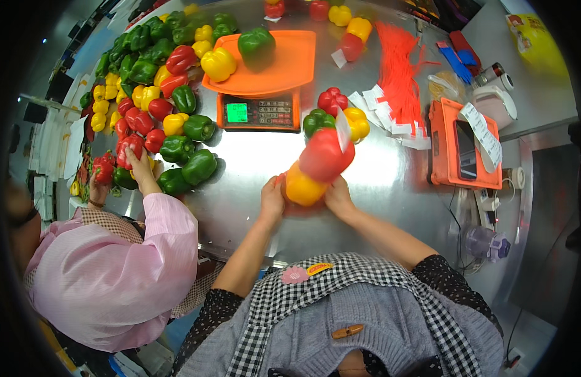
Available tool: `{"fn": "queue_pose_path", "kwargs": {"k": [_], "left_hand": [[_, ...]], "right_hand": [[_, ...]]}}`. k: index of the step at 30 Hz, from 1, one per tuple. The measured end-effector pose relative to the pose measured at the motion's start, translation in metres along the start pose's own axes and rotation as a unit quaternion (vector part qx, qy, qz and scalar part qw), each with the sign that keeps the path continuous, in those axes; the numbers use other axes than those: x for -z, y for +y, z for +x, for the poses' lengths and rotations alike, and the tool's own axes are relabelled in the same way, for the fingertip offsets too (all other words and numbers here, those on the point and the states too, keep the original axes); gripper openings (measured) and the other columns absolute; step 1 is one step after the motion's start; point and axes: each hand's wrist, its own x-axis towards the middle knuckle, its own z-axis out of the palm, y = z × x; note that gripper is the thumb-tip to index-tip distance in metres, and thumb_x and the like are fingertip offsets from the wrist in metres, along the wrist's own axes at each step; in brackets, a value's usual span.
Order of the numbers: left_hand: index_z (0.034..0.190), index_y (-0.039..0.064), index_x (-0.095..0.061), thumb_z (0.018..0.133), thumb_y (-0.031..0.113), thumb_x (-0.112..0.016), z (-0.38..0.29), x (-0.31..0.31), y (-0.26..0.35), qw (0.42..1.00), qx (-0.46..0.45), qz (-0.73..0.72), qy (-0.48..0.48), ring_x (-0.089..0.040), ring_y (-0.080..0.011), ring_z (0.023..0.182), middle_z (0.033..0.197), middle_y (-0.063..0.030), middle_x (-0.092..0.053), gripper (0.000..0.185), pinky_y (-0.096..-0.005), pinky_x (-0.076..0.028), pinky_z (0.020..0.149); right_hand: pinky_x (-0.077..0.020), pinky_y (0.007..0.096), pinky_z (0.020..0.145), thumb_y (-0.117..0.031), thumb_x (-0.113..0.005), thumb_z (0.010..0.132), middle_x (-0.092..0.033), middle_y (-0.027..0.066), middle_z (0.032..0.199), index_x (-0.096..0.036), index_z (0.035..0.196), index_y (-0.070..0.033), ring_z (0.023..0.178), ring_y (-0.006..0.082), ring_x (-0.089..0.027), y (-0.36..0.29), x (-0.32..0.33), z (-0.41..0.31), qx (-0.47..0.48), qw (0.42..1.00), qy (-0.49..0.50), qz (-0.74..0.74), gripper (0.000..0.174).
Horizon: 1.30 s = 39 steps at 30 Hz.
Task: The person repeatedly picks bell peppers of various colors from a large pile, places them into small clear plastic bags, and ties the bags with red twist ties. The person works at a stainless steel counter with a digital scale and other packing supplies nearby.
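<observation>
Between my two hands is a blurred bundle of a red bell pepper [326, 155] above a yellow bell pepper [303, 184], in what looks like a red net bag. My left hand [272, 198] grips it at the left side. On the right, my right hand [338, 195] holds it, with the fingertips partly hidden behind the peppers. A white paper tag [343, 131] sticks up at the bundle's top. Just beyond lie a green pepper [317, 121], a red pepper [332, 100] and a yellow pepper [357, 123] on the steel table [243, 169].
An orange scale [295, 61] bears a yellow and a green pepper. Loose peppers [142, 70] heap at left, where a co-worker's hand [142, 169] touches a red one. Red net bags [396, 70] with white tags lie right of centre, near an orange label printer [441, 151] and a phone [465, 151].
</observation>
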Motion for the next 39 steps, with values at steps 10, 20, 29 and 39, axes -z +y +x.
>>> {"fn": "queue_pose_path", "kwargs": {"k": [10,20,29,39], "left_hand": [[0.083,-0.001,-0.055,0.103,0.022,-0.052,-0.001,0.001,-0.036,0.970,-0.173,0.169,0.009,-0.040,-0.0140,0.065,0.066,-0.0114,-0.049,0.031,-0.0306,-0.041,0.062],[0.102,-0.002,-0.064,0.103,0.025,-0.049,-0.020,-0.028,0.015,0.994,-0.094,0.032,-0.044,-0.059,-0.0130,0.086,0.092,-0.0070,-0.065,0.031,-0.0274,-0.047,0.079],[0.111,0.000,-0.063,0.104,0.026,-0.051,-0.016,-0.080,0.176,0.923,-0.249,-0.168,-0.240,-0.058,-0.0085,0.091,0.102,-0.0037,-0.065,0.030,-0.0236,-0.048,0.079],[0.100,-0.001,-0.063,0.103,0.016,-0.052,-0.057,-0.084,0.268,0.772,-0.592,0.035,-0.229,-0.060,-0.0111,0.082,0.093,-0.0028,-0.065,0.020,-0.0248,-0.050,0.074]], "right_hand": [[-0.0470,0.0389,0.096,-0.011,-0.064,0.093,-0.058,0.0121,0.122,-0.050,0.129,-0.005,0.115,0.0265,-0.056,0.038,0.014,-0.028,0.161,0.987,-0.013,0.009,0.039],[-0.0469,0.0331,0.098,-0.017,-0.052,0.101,-0.063,0.0089,0.122,-0.059,0.122,-0.001,0.115,0.0183,-0.059,-0.025,0.031,-0.025,0.090,0.987,0.042,0.129,0.027],[-0.0515,0.0317,0.088,-0.018,-0.051,0.102,-0.070,0.0120,0.107,-0.062,0.115,-0.001,0.101,0.0221,-0.067,-0.168,0.107,0.036,0.274,0.958,0.069,0.045,0.024],[-0.0490,0.0272,0.090,-0.025,-0.046,0.106,-0.068,0.0079,0.114,-0.060,0.125,0.000,0.101,0.0118,-0.062,-0.264,0.155,0.008,0.459,0.886,0.010,-0.063,0.035]]}}
